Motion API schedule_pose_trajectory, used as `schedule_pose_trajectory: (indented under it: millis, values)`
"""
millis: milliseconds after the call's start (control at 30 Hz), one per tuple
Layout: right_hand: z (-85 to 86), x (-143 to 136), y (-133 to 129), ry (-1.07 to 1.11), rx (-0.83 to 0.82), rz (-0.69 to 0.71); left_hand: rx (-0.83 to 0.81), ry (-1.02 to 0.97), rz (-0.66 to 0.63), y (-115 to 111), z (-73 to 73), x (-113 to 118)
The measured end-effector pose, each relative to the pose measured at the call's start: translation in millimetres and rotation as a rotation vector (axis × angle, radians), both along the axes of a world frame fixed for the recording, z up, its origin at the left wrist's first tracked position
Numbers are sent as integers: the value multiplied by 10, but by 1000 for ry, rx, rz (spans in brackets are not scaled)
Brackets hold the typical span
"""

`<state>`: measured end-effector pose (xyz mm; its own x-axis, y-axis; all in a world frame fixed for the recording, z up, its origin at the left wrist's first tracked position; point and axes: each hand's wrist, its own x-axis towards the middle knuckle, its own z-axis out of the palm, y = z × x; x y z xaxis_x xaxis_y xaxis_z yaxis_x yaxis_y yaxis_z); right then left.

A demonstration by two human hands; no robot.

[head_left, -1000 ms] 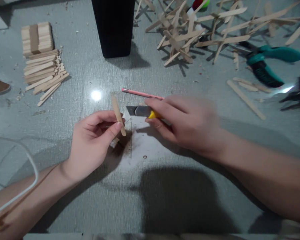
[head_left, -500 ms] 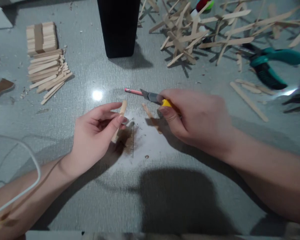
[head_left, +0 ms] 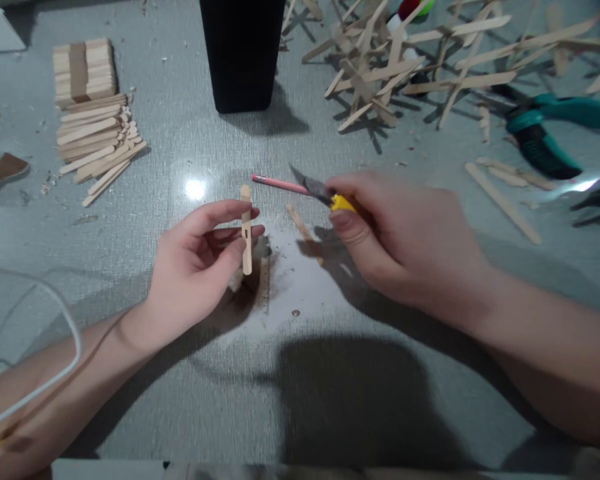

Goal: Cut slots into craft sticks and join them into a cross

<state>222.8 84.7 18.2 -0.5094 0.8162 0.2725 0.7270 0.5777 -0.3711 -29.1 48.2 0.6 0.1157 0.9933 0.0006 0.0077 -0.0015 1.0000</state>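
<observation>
My left hand (head_left: 200, 257) pinches a wooden craft stick (head_left: 247, 220) nearly upright between thumb and fingers; a small dark slot shows near its middle. My right hand (head_left: 400, 233) is wrapped round a utility knife (head_left: 342, 203) with a yellow handle, its blade pointing up and to the left. Behind the blade lies a pink pencil (head_left: 280, 183), its eraser end to the left. Another craft stick (head_left: 303, 230) lies on the table between my hands, partly in shadow. Under my left hand is a dark, dusty patch with something I cannot make out.
A banded bundle of craft sticks (head_left: 100, 70) and a loose pile (head_left: 97, 143) lie at the left. A black container (head_left: 243, 60) stands at the back. Joined sticks (head_left: 365, 80) spread at the back right, beside teal-handled pliers (head_left: 545, 137). A white cable (head_left: 63, 303) crosses my left forearm.
The craft stick in my left hand has turned so that its flat, slotted face shows. My right hand has shifted slightly right, and the knife blade has tilted further upward.
</observation>
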Motion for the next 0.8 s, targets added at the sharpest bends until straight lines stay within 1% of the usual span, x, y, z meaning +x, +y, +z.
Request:
schedule_pose_trajectory:
  millis: [100, 233, 300, 400, 567, 700, 800]
  values:
    - [-34, 7, -16, -69, 48, 53, 31, 48, 11, -3, -8, -1]
    - [-129, 38, -27, -121, 125, 144, 127, 110, 18, 2, -37, -11]
    - [-166, 40, -37, -168, 164, 157, 153, 134, 27, 2, -49, -17]
    - [-181, 22, -54, -216, 187, 181, 150, 163, 41, -11, -55, -24]
    - [-165, -6, -79, -223, 230, 175, 136, 168, 17, -44, -45, -30]
    - [-175, -14, -95, -247, 230, 164, 136, 181, -1, -56, -49, -31]
    - [-177, -18, -101, -258, 237, 163, 166, 180, -8, -62, -72, -39]
